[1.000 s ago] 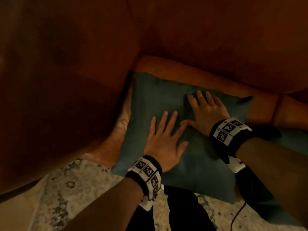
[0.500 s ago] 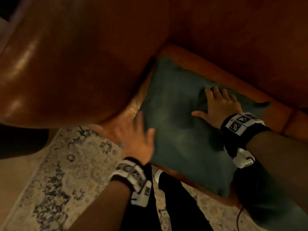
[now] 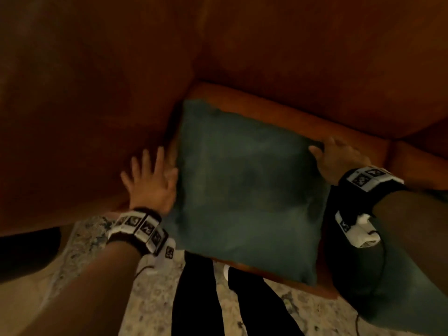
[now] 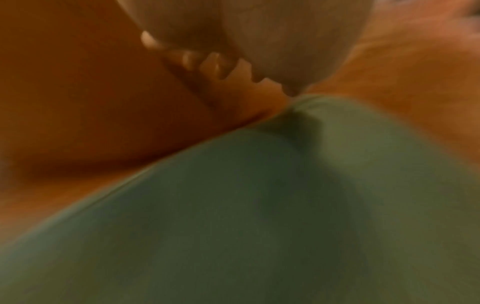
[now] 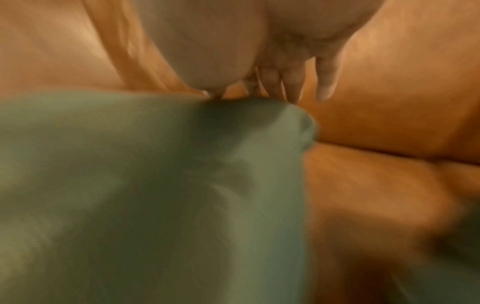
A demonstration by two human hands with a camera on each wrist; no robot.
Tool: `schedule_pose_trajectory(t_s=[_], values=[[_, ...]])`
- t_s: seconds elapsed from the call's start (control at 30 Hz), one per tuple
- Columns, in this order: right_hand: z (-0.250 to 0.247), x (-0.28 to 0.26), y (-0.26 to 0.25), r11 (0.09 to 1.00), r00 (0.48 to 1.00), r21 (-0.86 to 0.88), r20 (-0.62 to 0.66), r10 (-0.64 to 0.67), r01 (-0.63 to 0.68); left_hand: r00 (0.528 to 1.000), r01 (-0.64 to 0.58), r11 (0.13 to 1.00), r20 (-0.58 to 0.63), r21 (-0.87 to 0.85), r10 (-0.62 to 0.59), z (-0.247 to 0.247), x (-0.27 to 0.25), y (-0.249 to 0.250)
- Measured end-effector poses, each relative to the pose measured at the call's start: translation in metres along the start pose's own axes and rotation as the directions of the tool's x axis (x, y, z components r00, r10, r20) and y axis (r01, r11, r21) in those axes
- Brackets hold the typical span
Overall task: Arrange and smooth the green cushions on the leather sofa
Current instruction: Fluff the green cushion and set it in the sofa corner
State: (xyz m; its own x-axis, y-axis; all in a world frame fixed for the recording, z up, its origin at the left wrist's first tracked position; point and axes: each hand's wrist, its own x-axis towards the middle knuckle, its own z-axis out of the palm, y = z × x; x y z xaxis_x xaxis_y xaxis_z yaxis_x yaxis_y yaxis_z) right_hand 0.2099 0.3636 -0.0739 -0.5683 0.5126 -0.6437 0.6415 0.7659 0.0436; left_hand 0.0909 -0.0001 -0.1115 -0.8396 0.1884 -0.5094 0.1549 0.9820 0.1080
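Observation:
A green cushion (image 3: 244,190) lies flat on the brown leather sofa seat (image 3: 266,112), tucked into the corner by the armrest. My left hand (image 3: 155,175) sits at the cushion's left edge, fingers spread and straight against the armrest, thumb side touching the cushion (image 4: 259,205). My right hand (image 3: 332,154) is at the far right corner, thumb lying on the cushion (image 5: 155,185) and fingers (image 5: 293,86) reaching down just behind the corner, fairly straight. A second green cushion (image 3: 400,287) lies lower right, partly under my right forearm.
The tall leather armrest (image 3: 84,117) fills the left and the backrest (image 3: 315,57) the top. A patterned rug (image 3: 84,251) covers the floor in front. My legs in black (image 3: 194,299) stand against the seat's front edge.
Both hands have left the top of the cushion: the left slid off to its left edge, the right moved out to its far right corner. The cushion lies flatter.

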Motion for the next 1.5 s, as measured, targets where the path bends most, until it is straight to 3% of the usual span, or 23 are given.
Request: schedule_pose_trajectory(t_s=[0.03,0.1,0.17,0.23,0.3,0.4,0.47,0.53,0.57,0.6,0.67,0.73,0.87,0.93,1.03,1.07,1.1,1.2,1.27,1.3,1.37,1.4,1.5], values=[[0.000,-0.001,-0.009,0.998,0.997,0.028,-0.039,-0.059,0.060,0.977,-0.198,0.979,-0.067,0.048,0.201,-0.011,0.011,0.029],[0.010,-0.003,-0.043,0.958,0.950,-0.007,-0.128,-0.284,0.286,0.831,-0.546,0.828,-0.047,0.126,0.555,-0.015,0.028,0.095],[0.027,-0.004,-0.066,0.900,0.901,-0.148,-0.089,-0.424,0.409,0.749,-0.663,0.735,0.127,0.141,0.651,-0.004,0.045,0.136],[0.029,0.006,-0.049,0.891,0.913,-0.227,-0.023,-0.408,0.393,0.833,-0.544,0.817,0.238,0.189,0.500,0.004,0.080,0.132],[0.025,0.019,-0.007,0.934,0.957,-0.228,-0.033,-0.290,0.275,0.945,-0.249,0.950,0.261,0.188,0.196,-0.007,0.107,0.100],[0.015,0.018,0.039,0.965,0.987,-0.207,-0.002,-0.163,0.159,0.969,0.063,0.989,0.227,0.135,-0.093,-0.038,0.118,0.072],[0.015,0.009,0.021,0.955,0.962,-0.172,-0.085,-0.260,0.243,0.992,-0.125,0.970,0.057,0.211,0.115,-0.041,0.103,0.094],[0.016,-0.001,-0.021,0.926,0.911,-0.100,-0.171,-0.376,0.364,0.859,-0.509,0.829,0.083,0.232,0.505,-0.029,0.079,0.137],[0.019,-0.003,-0.039,0.907,0.892,-0.081,-0.165,-0.420,0.413,0.758,-0.651,0.716,0.152,0.253,0.635,-0.015,0.071,0.153],[0.025,-0.004,-0.050,0.894,0.886,-0.094,-0.119,-0.447,0.439,0.715,-0.699,0.667,0.237,0.260,0.657,-0.005,0.068,0.163],[0.036,0.002,-0.042,0.893,0.900,-0.167,-0.058,-0.432,0.418,0.823,-0.559,0.780,0.304,0.280,0.481,-0.005,0.087,0.159],[0.044,0.014,-0.006,0.933,0.940,-0.177,-0.080,-0.330,0.313,0.932,-0.280,0.922,0.304,0.266,0.196,-0.019,0.113,0.132],[0.033,0.022,0.038,0.970,0.985,-0.170,0.001,-0.173,0.171,0.969,-0.005,0.958,0.237,0.287,-0.066,-0.054,0.127,0.092],[0.025,0.015,0.020,0.962,0.969,-0.155,-0.066,-0.237,0.225,0.986,-0.154,0.951,0.101,0.270,0.131,-0.051,0.117,0.108],[0.023,-0.002,-0.027,0.917,0.910,-0.128,-0.133,-0.393,0.378,0.786,-0.617,0.744,0.237,0.257,0.571,-0.023,0.087,0.140],[0.026,-0.003,-0.035,0.904,0.903,-0.138,-0.093,-0.418,0.405,0.775,-0.628,0.726,0.303,0.280,0.554,-0.013,0.083,0.141],[0.029,-0.002,-0.035,0.901,0.908,-0.152,-0.045,-0.416,0.406,0.829,-0.547,0.777,0.329,0.311,0.452,-0.010,0.085,0.134],[0.042,0.015,0.010,0.960,0.972,-0.157,-0.006,-0.235,0.231,0.975,-0.125,0.947,0.213,0.296,0.062,-0.031,0.092,0.107],[0.038,0.019,0.044,0.993,0.998,-0.099,0.021,-0.066,0.067,0.971,-0.237,0.906,0.058,0.351,0.232,-0.040,0.074,0.107],[0.034,0.018,0.052,0.999,1.000,-0.036,0.002,-0.025,0.025,0.908,-0.395,0.845,0.012,0.361,0.419,-0.037,0.058,0.117],[0.029,0.005,0.037,0.993,0.991,0.088,-0.116,-0.072,0.083,0.756,-0.639,0.686,0.123,0.347,0.643,-0.016,0.019,0.141],[0.030,-0.006,0.018,0.982,0.964,0.085,-0.218,-0.150,0.171,0.737,-0.668,0.648,0.204,0.366,0.644,-0.001,0.002,0.146],[0.053,-0.035,-0.028,0.907,0.875,-0.074,-0.243,-0.420,0.415,0.815,-0.577,0.689,0.249,0.438,0.524,0.027,-0.009,0.141]])
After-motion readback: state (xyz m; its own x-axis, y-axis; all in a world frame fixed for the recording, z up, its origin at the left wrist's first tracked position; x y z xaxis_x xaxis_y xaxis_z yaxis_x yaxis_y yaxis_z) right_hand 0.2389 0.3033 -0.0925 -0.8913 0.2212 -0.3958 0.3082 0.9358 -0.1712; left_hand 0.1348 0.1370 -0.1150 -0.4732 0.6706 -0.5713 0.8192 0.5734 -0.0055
